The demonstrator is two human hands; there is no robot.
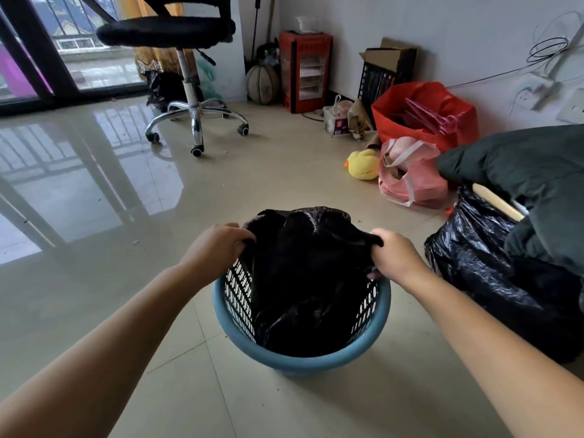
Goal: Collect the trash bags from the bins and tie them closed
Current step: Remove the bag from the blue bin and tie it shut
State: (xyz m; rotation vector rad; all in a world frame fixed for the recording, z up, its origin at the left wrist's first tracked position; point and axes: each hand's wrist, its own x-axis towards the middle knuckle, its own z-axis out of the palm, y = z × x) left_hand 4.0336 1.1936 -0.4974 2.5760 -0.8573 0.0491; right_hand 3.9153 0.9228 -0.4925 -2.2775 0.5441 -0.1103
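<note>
single head-worn wide-angle cam, looking forward and down from above, close over the round blue plastic bin [301,363] on the glossy beige tiled floor [126,248], far white wall [442,33] up top

Before you: round blue plastic bin [301,358], black plastic trash bag [303,279] inside it. Your left hand [218,248] grips the bag's left edge, your right hand [395,254] its right. Right of bin: crumpled black plastic sack [493,279]. Behind, left: black swivel office chair [177,36].
</note>
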